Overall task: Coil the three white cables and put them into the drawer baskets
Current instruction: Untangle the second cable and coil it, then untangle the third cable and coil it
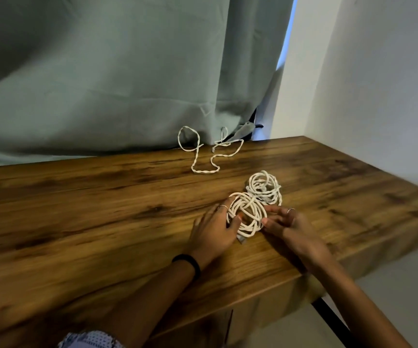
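Note:
Three white braided cables lie on the wooden table (102,222). A coiled cable (250,214) sits between my hands near the front edge, its metal plug poking out at the bottom left. My left hand (215,227) touches the coil's left side, with the thumb inside the loops. My right hand (284,222) touches its right side with straight fingers. A second coiled cable (265,188) lies just behind, touching the first. A third cable (203,156) lies loose and uncoiled at the back edge by the curtain.
A green curtain (127,84) hangs behind the table and drapes onto its back edge. A white wall (379,96) borders the right side. Below the front edge a wooden drawer front (265,320) and a black metal leg (328,315) show. No baskets are in view.

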